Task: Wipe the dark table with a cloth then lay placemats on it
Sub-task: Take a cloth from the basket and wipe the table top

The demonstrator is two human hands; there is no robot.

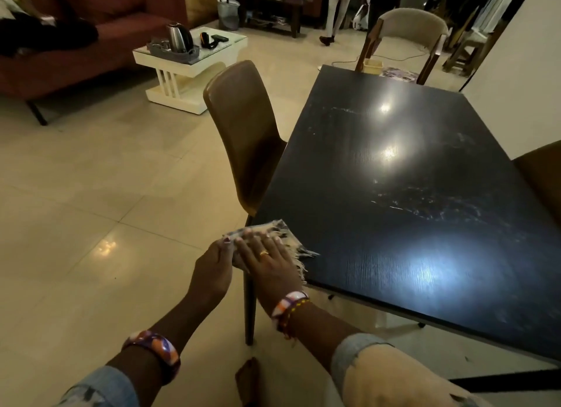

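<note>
Head view: the cloth [273, 239] lies on the near left corner of the dark tabletop [409, 194]. The right hand [267, 262] presses it flat, fingers straight; the left hand [214, 265] pinches its overhanging edge in a closed grip. A brown chair [243, 124] stands beside.

The person wears a light blue denim garment; both sleeves are rolled up, so the forearms are bare. The right sleeve [361, 355] has a large pale cream patch on it. On the left wrist there is a wide bangle [158, 350] with purple, orange and white shapes. The right wrist has a similar patterned bangle [288, 303] and a thin beaded string beside it. The right hand [267, 264] wears a gold ring [264, 253] on one finger. The nails of the left hand [212, 270] are painted.
</note>
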